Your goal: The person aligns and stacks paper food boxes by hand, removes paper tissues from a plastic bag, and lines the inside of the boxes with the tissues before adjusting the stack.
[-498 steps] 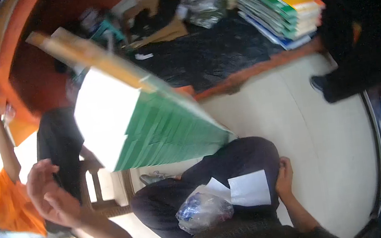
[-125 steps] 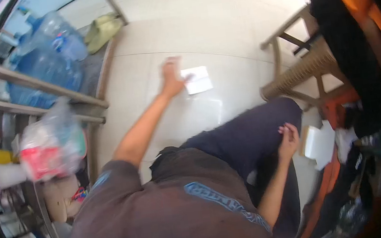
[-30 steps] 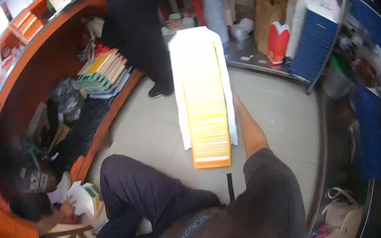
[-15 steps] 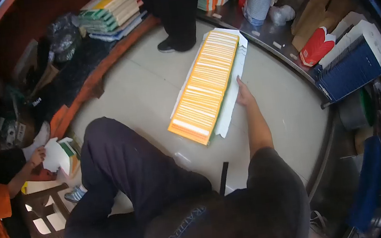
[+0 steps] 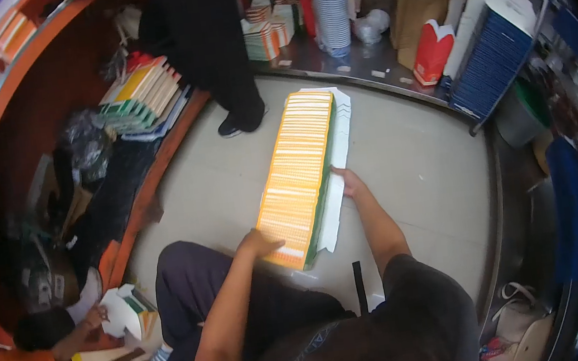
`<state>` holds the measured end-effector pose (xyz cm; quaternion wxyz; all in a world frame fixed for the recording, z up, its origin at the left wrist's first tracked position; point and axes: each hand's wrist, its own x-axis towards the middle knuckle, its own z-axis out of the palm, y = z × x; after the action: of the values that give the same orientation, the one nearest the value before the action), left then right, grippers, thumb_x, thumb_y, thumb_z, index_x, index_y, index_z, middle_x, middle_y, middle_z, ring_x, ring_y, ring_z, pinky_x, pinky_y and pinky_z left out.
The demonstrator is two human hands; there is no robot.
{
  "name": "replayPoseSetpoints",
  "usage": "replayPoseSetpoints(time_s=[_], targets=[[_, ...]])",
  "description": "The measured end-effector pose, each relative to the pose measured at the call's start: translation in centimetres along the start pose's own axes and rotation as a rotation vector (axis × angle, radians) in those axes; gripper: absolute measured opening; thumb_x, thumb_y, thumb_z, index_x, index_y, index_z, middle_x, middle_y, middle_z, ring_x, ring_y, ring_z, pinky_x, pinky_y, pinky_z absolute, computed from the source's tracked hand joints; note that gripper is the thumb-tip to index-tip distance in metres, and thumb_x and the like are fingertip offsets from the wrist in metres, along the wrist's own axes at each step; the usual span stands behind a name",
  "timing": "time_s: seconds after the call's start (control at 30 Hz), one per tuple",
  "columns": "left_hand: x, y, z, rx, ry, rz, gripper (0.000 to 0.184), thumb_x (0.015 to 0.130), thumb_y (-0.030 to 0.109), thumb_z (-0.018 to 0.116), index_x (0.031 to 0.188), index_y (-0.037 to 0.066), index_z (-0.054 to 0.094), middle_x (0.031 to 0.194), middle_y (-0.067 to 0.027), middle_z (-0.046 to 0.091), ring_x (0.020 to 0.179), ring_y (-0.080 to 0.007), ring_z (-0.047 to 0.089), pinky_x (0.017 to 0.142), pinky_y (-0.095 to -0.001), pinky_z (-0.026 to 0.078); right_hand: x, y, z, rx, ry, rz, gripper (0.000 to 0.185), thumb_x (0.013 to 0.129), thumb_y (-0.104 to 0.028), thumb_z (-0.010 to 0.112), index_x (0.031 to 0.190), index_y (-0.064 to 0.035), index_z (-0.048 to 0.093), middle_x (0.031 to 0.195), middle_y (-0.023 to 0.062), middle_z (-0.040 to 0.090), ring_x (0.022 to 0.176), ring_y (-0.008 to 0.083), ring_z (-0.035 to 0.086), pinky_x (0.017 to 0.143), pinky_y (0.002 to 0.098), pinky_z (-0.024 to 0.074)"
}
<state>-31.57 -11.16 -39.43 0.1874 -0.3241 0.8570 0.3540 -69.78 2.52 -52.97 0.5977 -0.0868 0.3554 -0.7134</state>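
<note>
A long stack of flat cardboard cartons [image 5: 297, 172] slants away from me above the tiled floor. Their packed edges show yellow-orange and white, the right side is green, and white flaps stick out along that side. My left hand [image 5: 261, 244] grips the near left side, its thumb lying over the top edges and its other fingers hidden. At the right side, my right hand [image 5: 349, 182] is closed on the white flaps about midway along, with the fingertips partly out of sight beneath.
A person in black trousers [image 5: 233, 79] stands beyond the stack. Left, a co-worker's hand [image 5: 95, 317] holds a white-and-green carton [image 5: 126, 310]. Stacked cartons [image 5: 142, 97] lie on the left shelf. Cups [image 5: 332, 13], a red carton [image 5: 434, 53] and blue stacked cartons [image 5: 490, 55] line the right shelf.
My left hand has come into view and taken hold of the stack's near left side. The stack now lies nearer to me, and my view has shifted.
</note>
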Motion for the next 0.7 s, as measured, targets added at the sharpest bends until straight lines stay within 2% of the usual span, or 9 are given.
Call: replayPoseSetpoints(time_s=[0.07,0.17,0.23,0.37,0.43,0.47,0.57,0.63,0.7], targets=[[-1.3,0.1,-0.7,-0.104,-0.07,0.181,0.107,0.074,0.052,0.088,0.144,-0.014,0.043,0.135,-0.0333,0.061,0.126,-0.0389,0.063,0.106,-0.0425,0.051,-2.0,-1.1,1.0,-0.026,0.058,-0.038,0.052,0.102,-0.027,0.065,0.146,-0.0027,0.052,0.136,0.016,0.065,0.121,0.0306,0.065,0.105,0.0467,0.0532],[-4.7,3.1,-0.7,-0.077,0.126,-0.083,0.106,0.067,0.045,0.094,0.144,-0.009,0.045,0.133,-0.0306,0.063,0.125,-0.0388,0.063,0.104,-0.0427,0.052,-5.6,-2.7,2.5,-0.054,0.099,-0.07,0.055,0.1,-0.026,0.068,0.146,-0.001,0.052,0.136,0.0153,0.065,0.12,0.0294,0.066,0.105,0.0458,0.0535],[-6.7,5.2,-1.3,-0.125,0.148,-0.01,0.103,0.066,0.041,0.096,0.143,-0.006,0.046,0.131,-0.0292,0.065,0.125,-0.039,0.063,0.104,-0.0429,0.052,-8.2,-4.9,3.5,-0.146,0.138,-0.145,0.059,0.098,-0.027,0.073,0.145,0.003,0.052,0.136,0.015,0.064,0.122,0.0276,0.064,0.105,0.0435,0.052],[-4.8,6.2,0.2,-0.261,0.116,0.121,0.101,0.065,0.03,0.098,0.144,-0.003,0.043,0.126,-0.0282,0.068,0.122,-0.0387,0.065,0.102,-0.0439,0.053,-13.7,-11.5,7.9,-0.57,0.395,-0.368,0.061,0.095,-0.026,0.077,0.143,0.0037,0.053,0.136,0.0141,0.065,0.121,0.0252,0.063,0.104,0.0396,0.0508],[-0.6,4.5,3.5,-0.51,0.105,0.207,0.099,0.066,0.024,0.097,0.144,0.0,0.041,0.124,-0.0286,0.068,0.118,-0.0382,0.067,0.1,-0.0451,0.054,-16.8,-14.1,10.5,-0.688,0.441,-0.401,0.06,0.094,-0.025,0.078,0.141,0.0037,0.055,0.134,0.0127,0.066,0.118,0.0232,0.063,0.101,0.0377,0.051],[0.5,6.0,3.2,-0.608,0.06,0.155,0.097,0.069,0.024,0.095,0.146,0.003,0.04,0.125,-0.0285,0.068,0.116,-0.0393,0.068,0.097,-0.0457,0.055,-17.8,-15.3,11.4,-0.71,0.43,-0.413,0.059,0.094,-0.024,0.079,0.14,0.0038,0.056,0.132,0.0118,0.067,0.115,0.0222,0.064,0.1,0.037,0.0514],[0.7,12.1,2.2,-0.429,0.26,0.447,0.086,0.075,0.03,0.091,0.142,0.002,0.044,0.116,-0.0265,0.071,0.112,-0.0405,0.069,0.097,-0.0452,0.054,-20.9,-18.4,13.0,-0.917,0.447,-0.49,0.05,0.094,-0.021,0.079,0.134,0.0036,0.062,0.125,0.0099,0.07,0.109,0.02,0.066,0.096,0.0349,0.0517],[0.2,15.0,2.2,-0.62,0.272,0.535,0.072,0.085,0.023,0.085,0.14,0.0,0.044,0.118,-0.0236,0.073,0.107,-0.0335,0.073,0.092,-0.0408,0.057,-23.1,-19.9,13.8,-1.02,0.422,-0.58,0.046,0.094,-0.018,0.078,0.132,0.0034,0.064,0.124,0.0102,0.071,0.109,0.02,0.067,0.097,0.0346,0.0514],[2.2,15.9,5.0,-0.672,0.252,0.53,0.073,0.085,0.025,0.085,0.14,0.001,0.044,0.12,-0.0233,0.072,0.107,-0.0348,0.073,0.093,-0.0403,0.056,-24.6,-20.7,14.8,-1.112,0.362,-0.641,0.045,0.095,-0.016,0.076,0.134,0.0036,0.062,0.126,0.0114,0.071,0.112,0.0215,0.067,0.101,0.0358,0.0501]])
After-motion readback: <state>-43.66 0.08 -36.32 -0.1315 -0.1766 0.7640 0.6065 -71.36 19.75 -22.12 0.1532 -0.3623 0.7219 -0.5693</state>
